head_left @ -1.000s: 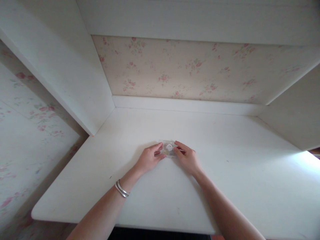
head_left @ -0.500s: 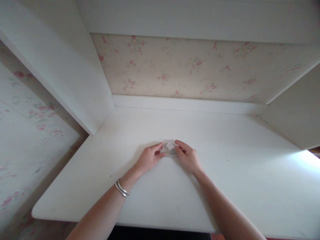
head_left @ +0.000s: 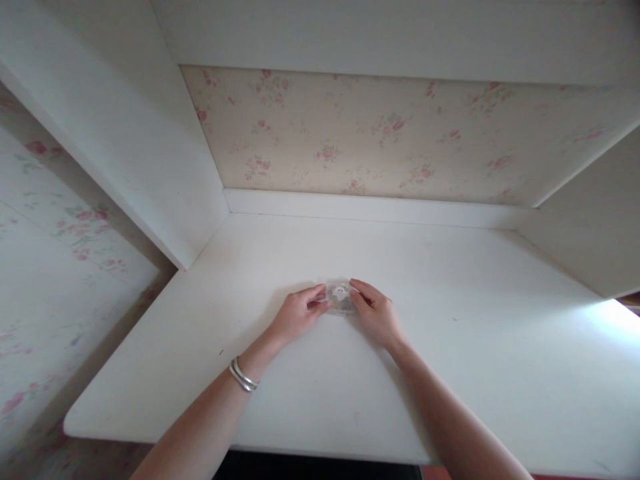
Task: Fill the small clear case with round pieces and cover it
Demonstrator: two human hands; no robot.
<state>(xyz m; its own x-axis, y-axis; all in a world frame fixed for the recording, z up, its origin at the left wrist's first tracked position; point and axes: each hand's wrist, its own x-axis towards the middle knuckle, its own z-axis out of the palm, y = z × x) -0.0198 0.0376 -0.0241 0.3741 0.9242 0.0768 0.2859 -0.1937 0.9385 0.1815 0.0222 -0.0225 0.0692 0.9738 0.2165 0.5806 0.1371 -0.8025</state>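
A small, flat, see-through plastic packet [head_left: 340,301] lies on the white desktop, a whitish shape showing in its middle. Whether it is a bag or a thin case I cannot tell. My left hand [head_left: 300,312] grips its left edge between thumb and fingers; two silver bangles circle that wrist. On the other side, my right hand [head_left: 374,312] pinches the right edge, with the thumb over the top. The fingers cover both ends of the packet.
The white desktop [head_left: 280,407] has a rounded front left corner. A white side panel [head_left: 150,153] rises at the left, another panel [head_left: 590,227] at the right. Behind is flowered wallpaper [head_left: 360,133] under a white overhead board [head_left: 400,40].
The fingers of my left hand have shifted slightly at the packet's left edge. Otherwise both hands and the packet stay in the same place.
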